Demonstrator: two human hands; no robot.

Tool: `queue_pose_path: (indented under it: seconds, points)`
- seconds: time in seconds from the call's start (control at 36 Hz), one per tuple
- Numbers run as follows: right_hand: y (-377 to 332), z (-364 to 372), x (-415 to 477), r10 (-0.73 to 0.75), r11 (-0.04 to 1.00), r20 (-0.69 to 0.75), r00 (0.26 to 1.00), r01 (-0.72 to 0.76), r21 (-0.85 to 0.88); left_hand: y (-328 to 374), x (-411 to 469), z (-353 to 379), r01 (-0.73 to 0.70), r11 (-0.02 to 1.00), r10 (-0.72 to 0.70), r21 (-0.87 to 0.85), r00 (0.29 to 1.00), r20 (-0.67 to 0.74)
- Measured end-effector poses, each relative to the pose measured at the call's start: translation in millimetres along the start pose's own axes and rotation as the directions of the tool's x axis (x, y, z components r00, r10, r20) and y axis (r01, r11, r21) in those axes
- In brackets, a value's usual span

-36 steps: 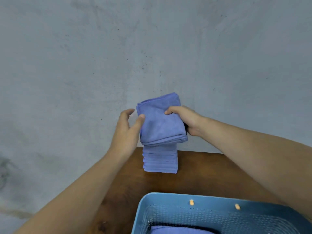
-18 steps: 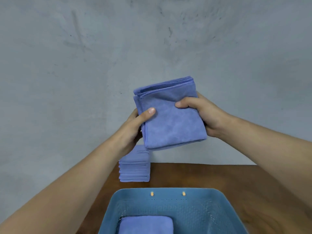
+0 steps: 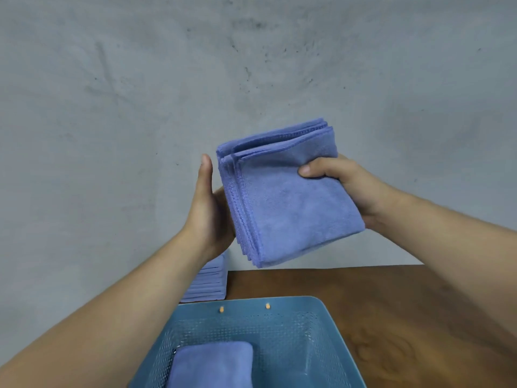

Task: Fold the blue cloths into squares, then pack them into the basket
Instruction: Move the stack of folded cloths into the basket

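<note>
Head | right grip (image 3: 344, 186): folded cloths (image 3: 285, 208) | left forearm (image 3: 156, 281) hides stack (image 3: 209, 287) (partly) | basket (image 3: 279, 301) near

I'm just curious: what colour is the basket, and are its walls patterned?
The basket is teal blue, its walls dotted with small holes; head view.

A bundle (image 3: 288, 203) of folded blue cloths, a thick square with stitched edges layered along its left side, was gripped by the right hand (image 3: 344, 186), thumb across its front face. It hung tilted, one corner pointing down. Its left edge lay against the palm of the left hand (image 3: 208, 208). Just below the left wrist stood a neat stack (image 3: 208, 284) of folded cloths, partly hidden by the arm. Beneath both hands sat the blue perforated basket (image 3: 321, 312), with one folded cloth (image 3: 212, 365) lying flat in its left part.
</note>
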State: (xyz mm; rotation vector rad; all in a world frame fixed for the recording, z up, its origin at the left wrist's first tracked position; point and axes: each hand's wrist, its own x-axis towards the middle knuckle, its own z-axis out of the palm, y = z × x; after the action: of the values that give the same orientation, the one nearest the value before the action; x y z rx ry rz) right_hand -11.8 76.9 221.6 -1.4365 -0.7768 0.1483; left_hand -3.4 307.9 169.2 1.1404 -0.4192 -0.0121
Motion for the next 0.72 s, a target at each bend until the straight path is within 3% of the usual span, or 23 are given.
queue_pose_path:
  seconds: [0.14, 0.28, 0.56, 0.64, 0.72]
  points:
    - [32.1, -0.5, -16.2, 0.181, 0.983, -0.209, 0.961, -0.186, -0.003, -15.8, -20.6, -2.4, 0.123, 0.970, -0.114, 0.210, 0.992, -0.053]
    - [56.6, 14.3, -40.6, 0.467, 0.881, -0.215, 0.857, -0.472, 0.031, -45.6, -56.7, -1.7, 0.311, 0.897, -0.297, 0.315, 0.950, -0.093]
    - [92.8, 30.8, -86.0, 0.781, 0.616, -0.076, 0.620, -0.784, -0.077, -90.3, -121.6, -3.1, 0.611, 0.779, -0.576, 0.140, 0.786, -0.225]
    - [102.6, 35.0, -92.4, 0.795, 0.594, -0.091, 0.600, -0.800, -0.084, -100.2, -131.5, -3.2, 0.697, 0.709, -0.669, 0.107, 0.713, -0.211]
    - [107.5, 37.5, -89.6, 0.802, 0.581, -0.112, 0.587, -0.810, -0.082, -110.7, -129.8, -8.4, 0.719, 0.688, -0.687, 0.096, 0.689, -0.231]
